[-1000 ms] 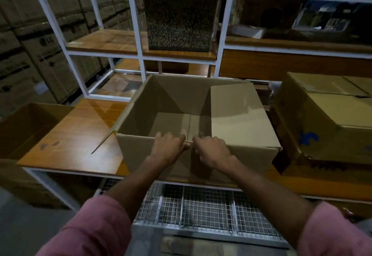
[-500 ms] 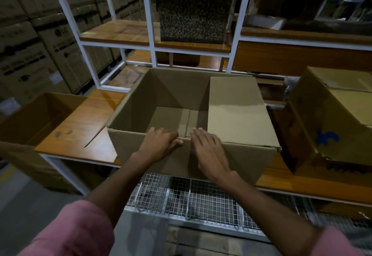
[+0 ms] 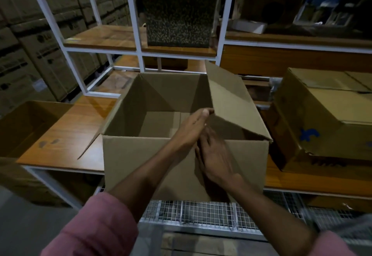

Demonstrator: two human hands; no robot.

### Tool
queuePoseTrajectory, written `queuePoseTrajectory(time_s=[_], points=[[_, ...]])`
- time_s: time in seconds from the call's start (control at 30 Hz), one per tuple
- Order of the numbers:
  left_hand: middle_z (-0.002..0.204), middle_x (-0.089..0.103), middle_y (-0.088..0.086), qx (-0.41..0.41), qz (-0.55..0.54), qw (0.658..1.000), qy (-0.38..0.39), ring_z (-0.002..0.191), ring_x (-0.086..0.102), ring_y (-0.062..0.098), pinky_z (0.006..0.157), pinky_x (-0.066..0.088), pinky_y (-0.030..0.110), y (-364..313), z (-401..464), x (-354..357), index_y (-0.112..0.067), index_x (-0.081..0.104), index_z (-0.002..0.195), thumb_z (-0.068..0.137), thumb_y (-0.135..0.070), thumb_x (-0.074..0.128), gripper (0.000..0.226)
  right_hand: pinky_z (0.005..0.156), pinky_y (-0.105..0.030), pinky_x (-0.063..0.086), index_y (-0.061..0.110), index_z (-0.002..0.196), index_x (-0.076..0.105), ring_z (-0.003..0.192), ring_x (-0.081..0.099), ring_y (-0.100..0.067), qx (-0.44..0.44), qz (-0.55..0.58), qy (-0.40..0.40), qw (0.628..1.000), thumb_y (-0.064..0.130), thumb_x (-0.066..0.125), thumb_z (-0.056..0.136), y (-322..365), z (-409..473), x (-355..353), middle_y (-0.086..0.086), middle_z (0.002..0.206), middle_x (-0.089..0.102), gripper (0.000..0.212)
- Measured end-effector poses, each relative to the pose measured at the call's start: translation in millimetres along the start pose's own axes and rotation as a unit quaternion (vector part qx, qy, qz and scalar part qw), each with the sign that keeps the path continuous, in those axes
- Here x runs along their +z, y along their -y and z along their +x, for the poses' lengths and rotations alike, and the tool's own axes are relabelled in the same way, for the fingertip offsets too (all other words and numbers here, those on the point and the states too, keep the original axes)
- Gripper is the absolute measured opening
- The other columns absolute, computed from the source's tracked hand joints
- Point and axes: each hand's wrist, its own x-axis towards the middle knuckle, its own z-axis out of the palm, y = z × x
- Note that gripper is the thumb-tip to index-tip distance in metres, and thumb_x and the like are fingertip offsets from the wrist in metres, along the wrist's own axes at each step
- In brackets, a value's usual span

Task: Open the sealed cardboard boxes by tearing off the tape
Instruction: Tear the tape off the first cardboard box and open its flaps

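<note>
An open brown cardboard box [image 3: 141, 165] stands on the wooden shelf [image 3: 66, 134] right in front of me, and its inside looks empty. Its right flap [image 3: 231, 102] is tilted up. My left hand [image 3: 193, 126] reaches across and holds that flap at its near left corner. My right hand [image 3: 215, 159] lies under the left wrist, fingers spread and blurred, over the box's front wall near the rim. The box's left flap [image 3: 90, 147] hangs outward. I see no tape.
A closed cardboard box with a blue mark [image 3: 322, 118] sits tilted just to the right, close to the open one. Another open box [image 3: 30, 126] stands lower left. White rack posts [image 3: 136, 24], a speckled box [image 3: 179, 16], stacked cartons [image 3: 30, 44], wire mesh [image 3: 201, 213] below.
Both hands left the front rim. My left hand crossed to the right flap, which rose from lying flat over the opening to tilted up. My right hand opened and slid lower.
</note>
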Motion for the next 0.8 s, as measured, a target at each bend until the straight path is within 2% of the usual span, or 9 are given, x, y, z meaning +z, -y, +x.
queuePoseTrajectory(time_s=[0.1,0.17,0.23,0.3,0.37,0.47,0.67,0.73,0.8], points=[[0.113,0.065,-0.013,0.066,0.076,0.995,0.002,0.098,0.056,-0.016,0.086,0.045,0.015,8.8,2.5,11.2,-0.028,0.063,0.120,0.110,-0.036,0.033,0.034,0.118,-0.053,0.025,0.007,0.155,0.026,0.141,0.031,-0.036,0.038,-0.060,0.030,0.997,0.042,0.031,0.102,-15.6,13.4,-17.0,-0.022,0.154,0.035,0.065],[0.114,0.067,-0.001,0.065,0.226,0.972,0.005,0.106,0.062,0.011,0.090,0.045,0.035,24.5,1.0,22.0,-0.021,0.060,0.123,0.108,-0.039,0.031,0.038,0.110,-0.052,0.031,0.012,0.151,0.033,0.130,0.042,-0.039,0.076,-0.097,0.058,0.991,0.051,0.018,0.095,-24.9,20.3,-32.8,-0.022,0.145,0.045,0.070],[0.117,0.068,0.006,0.057,0.421,0.905,0.024,0.109,0.062,0.028,0.094,0.042,0.042,44.3,-5.3,27.1,-0.021,0.058,0.123,0.107,-0.042,0.029,0.039,0.105,-0.052,0.036,0.016,0.151,0.035,0.126,0.048,-0.041,0.102,-0.112,0.051,0.987,0.057,0.018,0.094,-35.4,24.9,-41.3,-0.023,0.143,0.048,0.073],[0.117,0.067,0.004,0.066,0.555,0.829,0.028,0.108,0.062,0.023,0.096,0.040,0.042,58.6,-12.6,28.1,-0.023,0.058,0.121,0.107,-0.048,0.024,0.044,0.111,-0.056,0.032,0.018,0.155,0.029,0.140,0.036,-0.042,0.114,-0.125,0.039,0.985,0.059,0.029,0.098,-47.8,27.7,-44.8,-0.022,0.158,0.030,0.071],[0.118,0.065,0.002,0.063,0.580,0.812,0.033,0.109,0.060,0.020,0.098,0.040,0.040,63.7,-13.2,25.0,-0.024,0.056,0.121,0.107,-0.051,0.021,0.047,0.118,-0.056,0.022,0.020,0.157,0.027,0.152,0.011,-0.039,0.127,-0.148,0.026,0.981,0.055,0.039,0.099,-63.2,29.7,-47.3,-0.017,0.166,0.006,0.069],[0.120,0.064,0.002,0.052,0.572,0.817,0.041,0.110,0.058,0.020,0.099,0.040,0.039,67.4,-12.8,15.8,-0.024,0.055,0.122,0.107,-0.051,0.023,0.044,0.123,-0.054,0.015,0.017,0.156,0.027,0.153,-0.003,-0.039,0.158,-0.183,0.022,0.970,0.055,0.042,0.097,-79.2,31.4,-54.1,-0.021,0.166,0.001,0.072],[0.112,0.065,0.004,0.056,0.589,0.806,0.000,0.101,0.058,0.024,0.088,0.037,0.041,78.2,-23.8,-13.3,-0.023,0.057,0.111,0.105,-0.050,0.019,0.047,0.122,-0.058,-0.001,0.017,0.156,0.028,0.151,0.000,-0.048,0.270,-0.130,0.094,0.949,0.059,0.037,0.094,-67.9,38.4,-43.3,-0.027,0.164,0.007,0.076],[0.102,0.067,0.005,0.072,0.591,0.804,-0.012,0.092,0.060,0.026,0.082,0.039,0.041,84.1,-26.5,-24.0,-0.023,0.059,0.102,0.103,-0.052,0.017,0.050,0.120,-0.059,0.005,0.017,0.154,0.029,0.149,0.005,-0.049,0.314,-0.093,0.131,0.935,0.058,0.041,0.094,-61.4,44.3,-44.4,-0.025,0.164,0.006,0.074],[0.093,0.067,0.004,0.084,0.588,0.804,-0.026,0.084,0.060,0.025,0.076,0.039,0.040,91.0,-30.1,-33.1,-0.023,0.060,0.094,0.101,-0.053,0.019,0.052,0.114,-0.059,0.023,0.017,0.150,0.035,0.145,0.021,-0.050,0.348,-0.056,0.156,0.923,0.053,0.050,0.094,-57.0,50.5,-46.8,-0.024,0.163,0.009,0.068]])
